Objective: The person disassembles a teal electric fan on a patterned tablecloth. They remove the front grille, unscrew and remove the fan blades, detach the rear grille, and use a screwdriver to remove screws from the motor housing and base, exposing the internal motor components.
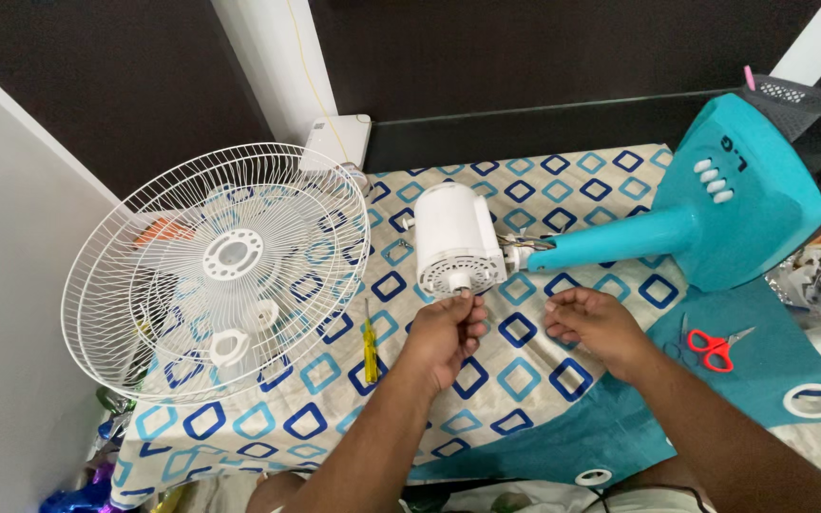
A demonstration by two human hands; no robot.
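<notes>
A white fan motor housing lies on the patterned cloth, joined to a teal fan stand with white buttons. My left hand pinches the short shaft at the front of the motor housing. Just right of it my right hand rests on the cloth with curled fingers; nothing shows in it. The white wire fan guards lean stacked at the left, with white fastening rings lying inside them.
A yellow-handled screwdriver lies on the cloth left of my left hand. Red-handled scissors lie at the right. A white box sits at the back. Clutter lies at the far right edge.
</notes>
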